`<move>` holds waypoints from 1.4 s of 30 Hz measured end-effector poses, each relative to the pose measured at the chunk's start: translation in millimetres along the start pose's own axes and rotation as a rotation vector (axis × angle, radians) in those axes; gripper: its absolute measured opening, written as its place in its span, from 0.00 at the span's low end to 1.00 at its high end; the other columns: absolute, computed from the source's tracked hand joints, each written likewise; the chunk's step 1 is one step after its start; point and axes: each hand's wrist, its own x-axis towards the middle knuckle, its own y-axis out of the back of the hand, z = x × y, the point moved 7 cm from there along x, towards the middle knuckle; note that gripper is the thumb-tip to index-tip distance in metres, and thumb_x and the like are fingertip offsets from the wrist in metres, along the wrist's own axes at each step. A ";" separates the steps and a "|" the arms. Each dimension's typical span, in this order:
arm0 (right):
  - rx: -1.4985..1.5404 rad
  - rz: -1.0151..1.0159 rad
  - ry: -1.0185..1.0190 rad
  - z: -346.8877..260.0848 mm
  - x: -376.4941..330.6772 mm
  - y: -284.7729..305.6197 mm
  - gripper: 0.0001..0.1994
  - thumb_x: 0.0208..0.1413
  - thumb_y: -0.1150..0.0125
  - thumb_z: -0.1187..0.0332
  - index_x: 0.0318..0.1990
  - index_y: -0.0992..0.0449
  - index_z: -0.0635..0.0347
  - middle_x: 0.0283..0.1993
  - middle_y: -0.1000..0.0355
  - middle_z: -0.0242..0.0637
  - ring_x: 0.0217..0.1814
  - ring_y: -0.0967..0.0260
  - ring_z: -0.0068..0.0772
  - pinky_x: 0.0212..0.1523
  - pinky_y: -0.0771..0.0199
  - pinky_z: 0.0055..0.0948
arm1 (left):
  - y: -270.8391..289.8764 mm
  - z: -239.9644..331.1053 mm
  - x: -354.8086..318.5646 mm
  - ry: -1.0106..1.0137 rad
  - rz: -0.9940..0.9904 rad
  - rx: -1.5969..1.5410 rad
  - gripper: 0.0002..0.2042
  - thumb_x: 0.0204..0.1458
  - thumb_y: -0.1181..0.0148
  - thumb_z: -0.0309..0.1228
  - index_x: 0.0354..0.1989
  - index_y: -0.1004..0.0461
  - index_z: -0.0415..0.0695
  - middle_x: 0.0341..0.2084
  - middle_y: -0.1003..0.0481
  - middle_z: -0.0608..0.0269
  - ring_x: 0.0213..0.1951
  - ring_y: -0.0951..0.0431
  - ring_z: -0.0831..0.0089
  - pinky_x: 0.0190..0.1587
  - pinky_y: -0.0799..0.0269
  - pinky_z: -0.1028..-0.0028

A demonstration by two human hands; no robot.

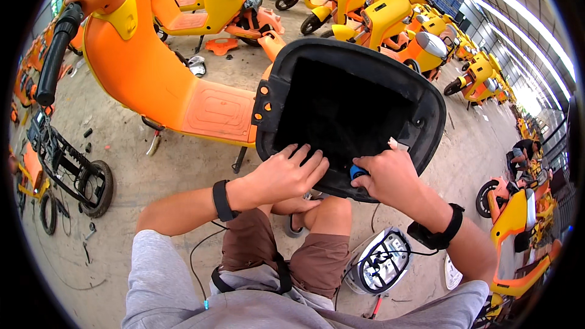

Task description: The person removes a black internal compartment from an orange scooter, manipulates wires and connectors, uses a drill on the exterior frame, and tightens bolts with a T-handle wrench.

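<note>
My left hand (285, 173) lies flat on the near rim of the black seat tub (347, 113), fingers spread and reaching over the lip into its dark hollow, so that grip is wide and closed on nothing, only pressing. My right hand (387, 176) rests on the same rim just beside it, curled around a small blue part (358, 173) that peeks out between thumb and fingers; I think the grip is closed on that part, though most of it is hidden under my palm. The tub sits tilted up in front of my knees, its far edge against the orange scooter body (152, 79), whose footboard runs off to my left toward the black handlebar grip (56, 52). Both wrists wear black bands with thin cables trailing down. Below my right forearm a white headlamp housing (379, 262) lies on the concrete floor (152, 170) with wires coiled in it. To my left stands a black frame with a small wheel (97, 187). Rows of yellow scooters (390, 15) fill the hall beyond, and at the far right a person (523, 151) crouches by another orange scooter.
</note>
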 end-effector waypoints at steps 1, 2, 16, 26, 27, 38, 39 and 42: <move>0.003 0.013 -0.010 -0.3 -1.8 -2.4 0.17 0.43 0.30 0.59 0.41 0.17 0.55 0.23 0.25 0.47 0.29 0.24 0.46 0.40 0.28 0.37 | 0.1 1.0 -0.5 -0.004 0.002 0.004 0.34 0.44 0.41 0.57 0.46 0.28 0.34 0.44 0.25 0.49 0.45 0.23 0.53 0.49 0.26 0.60; 0.029 0.021 -0.001 2.1 -0.7 -0.6 0.17 0.42 0.30 0.59 0.41 0.17 0.54 0.24 0.25 0.47 0.29 0.24 0.47 0.40 0.27 0.39 | 0.2 2.0 -1.0 -0.009 0.004 0.007 0.34 0.44 0.41 0.57 0.46 0.27 0.34 0.44 0.25 0.49 0.45 0.23 0.53 0.49 0.26 0.60; -0.065 0.218 -0.201 -19.4 -23.2 -9.9 0.21 0.49 0.35 0.52 0.40 0.24 0.61 0.26 0.27 0.37 0.28 0.25 0.36 0.23 0.31 0.30 | 5.0 5.3 1.6 0.097 0.087 -0.099 0.19 0.42 0.44 0.28 0.45 0.27 0.34 0.44 0.25 0.49 0.46 0.24 0.53 0.51 0.27 0.59; 0.155 0.521 -0.096 -25.8 -46.8 -18.2 0.17 0.48 0.36 0.69 0.47 0.24 0.62 0.44 0.27 0.36 0.28 0.25 0.35 0.25 0.28 0.29 | 1.7 2.3 -5.8 0.117 0.070 -0.174 0.23 0.39 0.40 0.26 0.48 0.28 0.38 0.48 0.27 0.49 0.50 0.27 0.52 0.58 0.35 0.52; 0.208 0.568 -0.099 -23.7 -49.0 -16.0 0.16 0.48 0.36 0.70 0.46 0.24 0.62 0.44 0.27 0.36 0.29 0.25 0.35 0.26 0.27 0.29 | 8.7 1.6 -6.5 0.118 0.063 -0.208 0.23 0.39 0.38 0.27 0.49 0.28 0.40 0.48 0.28 0.49 0.51 0.28 0.52 0.59 0.37 0.50; 0.220 0.658 -0.012 -14.8 -51.2 -37.5 0.18 0.40 0.39 0.73 0.43 0.25 0.64 0.36 0.29 0.36 0.33 0.27 0.36 0.32 0.28 0.32 | -20.0 -155.1 -104.9 1.096 0.475 -0.824 0.17 0.61 0.43 0.35 0.52 0.31 0.36 0.42 0.26 0.62 0.44 0.28 0.77 0.48 0.33 0.79; 0.161 0.626 -0.025 -12.9 -52.9 -42.0 0.17 0.39 0.39 0.72 0.42 0.25 0.64 0.35 0.29 0.35 0.32 0.28 0.36 0.32 0.29 0.32 | -13.3 -139.5 -85.1 1.120 0.426 -0.699 0.15 0.62 0.43 0.35 0.48 0.28 0.35 0.37 0.25 0.65 0.40 0.28 0.80 0.46 0.33 0.80; 0.052 0.525 0.007 -10.3 -42.8 -33.3 0.09 0.36 0.37 0.70 0.28 0.27 0.58 0.28 0.29 0.33 0.31 0.28 0.36 0.29 0.32 0.32 | -18.1 -143.0 -82.6 1.072 0.519 -0.686 0.17 0.64 0.48 0.38 0.47 0.28 0.33 0.42 0.24 0.60 0.45 0.26 0.74 0.50 0.33 0.77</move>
